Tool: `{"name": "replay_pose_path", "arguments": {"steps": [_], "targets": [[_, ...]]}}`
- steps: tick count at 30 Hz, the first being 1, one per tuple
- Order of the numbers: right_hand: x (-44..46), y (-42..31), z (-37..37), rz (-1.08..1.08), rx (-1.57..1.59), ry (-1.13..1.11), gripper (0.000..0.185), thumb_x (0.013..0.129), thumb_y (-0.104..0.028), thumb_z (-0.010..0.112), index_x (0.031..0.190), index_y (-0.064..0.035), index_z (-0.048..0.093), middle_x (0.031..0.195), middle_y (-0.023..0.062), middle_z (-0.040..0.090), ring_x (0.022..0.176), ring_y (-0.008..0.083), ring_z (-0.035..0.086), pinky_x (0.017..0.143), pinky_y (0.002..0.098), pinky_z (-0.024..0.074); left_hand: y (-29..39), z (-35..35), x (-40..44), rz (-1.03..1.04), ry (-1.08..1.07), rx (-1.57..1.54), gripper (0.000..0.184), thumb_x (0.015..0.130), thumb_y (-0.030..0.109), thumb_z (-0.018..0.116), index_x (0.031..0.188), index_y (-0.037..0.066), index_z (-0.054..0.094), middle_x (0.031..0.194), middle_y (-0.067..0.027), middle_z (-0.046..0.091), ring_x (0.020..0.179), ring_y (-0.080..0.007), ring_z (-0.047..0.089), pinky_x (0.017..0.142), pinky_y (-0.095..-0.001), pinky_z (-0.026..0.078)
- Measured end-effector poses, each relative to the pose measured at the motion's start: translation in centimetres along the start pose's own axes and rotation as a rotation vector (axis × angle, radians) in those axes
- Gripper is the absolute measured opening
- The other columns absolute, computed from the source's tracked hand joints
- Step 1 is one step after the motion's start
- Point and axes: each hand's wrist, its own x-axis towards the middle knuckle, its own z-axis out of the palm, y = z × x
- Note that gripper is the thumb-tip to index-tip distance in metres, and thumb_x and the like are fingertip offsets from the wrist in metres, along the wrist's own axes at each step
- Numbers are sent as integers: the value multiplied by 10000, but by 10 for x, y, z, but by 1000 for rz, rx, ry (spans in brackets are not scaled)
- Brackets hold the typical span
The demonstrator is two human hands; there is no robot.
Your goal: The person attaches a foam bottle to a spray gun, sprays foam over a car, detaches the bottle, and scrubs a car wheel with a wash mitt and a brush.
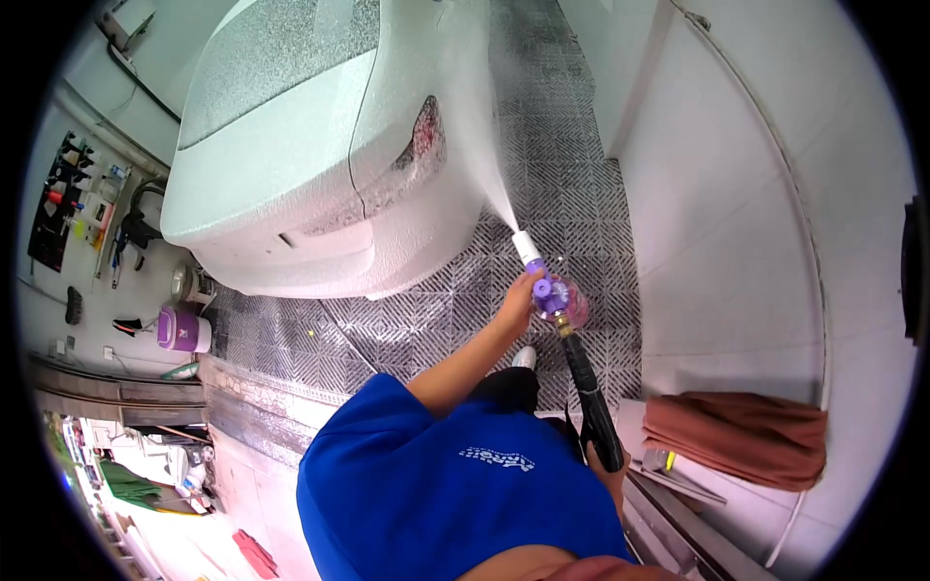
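My left hand (520, 295) is wrapped round the purple and white head of a foam sprayer (543, 290), which has a clear pinkish bottle below it. A white spray fans out from the nozzle along the side of a white car (281, 184). Foam and droplets coat the car's rear window and red tail light (424, 131). Near my right hip, my right hand (608, 473) closes round the rear of the black spray gun (591, 402); part of this hand is hidden behind the gun.
Brown cloth (736, 438) hangs over a ledge at the lower right, beside a white wall (756, 242). Tools hang on the left wall, above a purple and white bucket (182, 330). The patterned floor (572, 194) is wet. A white shoe (524, 357) shows below me.
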Motion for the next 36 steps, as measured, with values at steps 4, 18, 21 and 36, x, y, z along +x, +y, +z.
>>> {"name": "replay_pose_path", "arguments": {"steps": [4, 18, 21, 36], "targets": [[69, -40, -1, -124, -129, -195, 182, 694, -112, 720, 716, -6, 574, 548, 55, 562, 488, 108, 537, 473, 270, 423, 79, 5, -8, 233, 18, -100, 451, 904, 367, 444, 1091, -32, 538, 1042, -133, 598, 960, -211, 582, 866, -353, 457], [337, -66, 23, 3, 109, 15, 127, 767, -79, 671, 701, -19, 581, 543, 3, 543, 471, 79, 509, 446, 236, 389, 199, 170, 281, 256, -106, 231, 319, 949, 317, 449, 1056, 27, 529, 927, -38, 594, 849, -124, 546, 809, -280, 416], [384, -70, 17, 140, 212, 7, 138, 769, -92, 685, 697, -32, 584, 550, -14, 542, 466, 60, 494, 449, 221, 387, 176, 164, 351, 131, -110, 289, 378, 927, 406, 452, 1134, 98, 518, 1084, -20, 587, 1045, -165, 502, 884, -448, 361], [503, -48, -8, 276, 35, -262, 270, 722, -189, 733, 869, 21, 649, 702, 35, 635, 638, 71, 551, 601, 239, 450, 58, 68, 443, -402, 423, -110, 298, 939, 324, 446, 1061, 58, 502, 951, -70, 586, 886, -213, 578, 831, -418, 470]]}}
